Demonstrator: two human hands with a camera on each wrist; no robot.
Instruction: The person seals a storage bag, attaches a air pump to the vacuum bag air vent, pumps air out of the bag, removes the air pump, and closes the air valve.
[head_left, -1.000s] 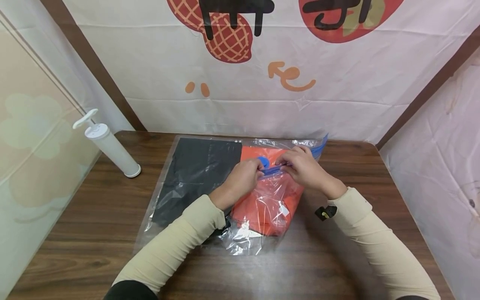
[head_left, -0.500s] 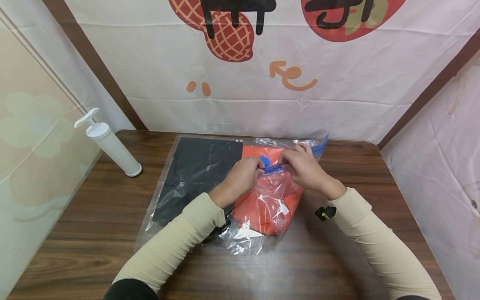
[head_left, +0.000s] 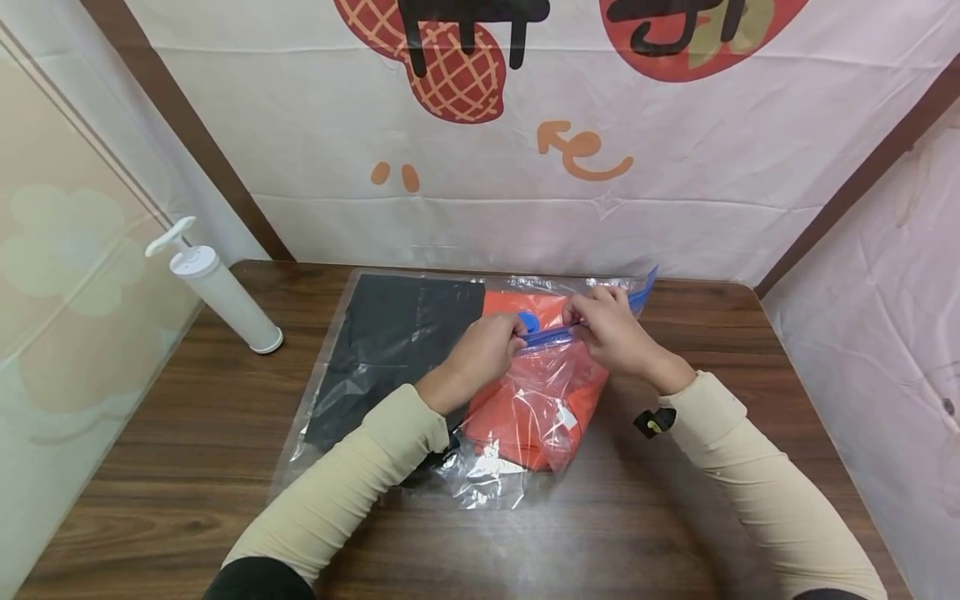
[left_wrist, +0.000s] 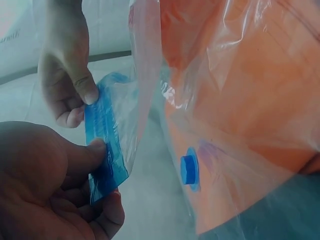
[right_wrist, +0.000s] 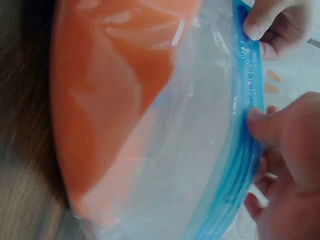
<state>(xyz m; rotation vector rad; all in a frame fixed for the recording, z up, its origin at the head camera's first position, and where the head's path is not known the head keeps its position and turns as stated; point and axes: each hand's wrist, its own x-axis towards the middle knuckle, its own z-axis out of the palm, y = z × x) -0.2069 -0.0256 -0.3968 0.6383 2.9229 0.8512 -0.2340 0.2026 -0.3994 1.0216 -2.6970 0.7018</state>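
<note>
A clear plastic vacuum storage bag [head_left: 495, 492] lies on the table with folded black cloth [head_left: 401, 342] and orange-red cloth [head_left: 525, 417] inside. Its blue zip strip [head_left: 551, 337] is lifted between the two hands. My left hand [head_left: 483, 354] pinches the strip near a round blue valve [head_left: 528, 322]; in the left wrist view that valve [left_wrist: 189, 170] stands out from the bag. Farther right along the same strip, my right hand [head_left: 611, 333] pinches it between thumb and fingers. The right wrist view shows the strip [right_wrist: 245, 85] running under both thumbs.
A white hand pump [head_left: 225, 292] with a T-handle stands at the table's left. Behind the brown wooden table [head_left: 165, 467] hangs a printed cloth wall [head_left: 480, 158]. A small black tag [head_left: 654, 422] hangs by the right cuff.
My right hand has slid slightly to the right along the blue strip, widening the gap between the hands. My left hand stays nearly in place, still pinching the strip.
</note>
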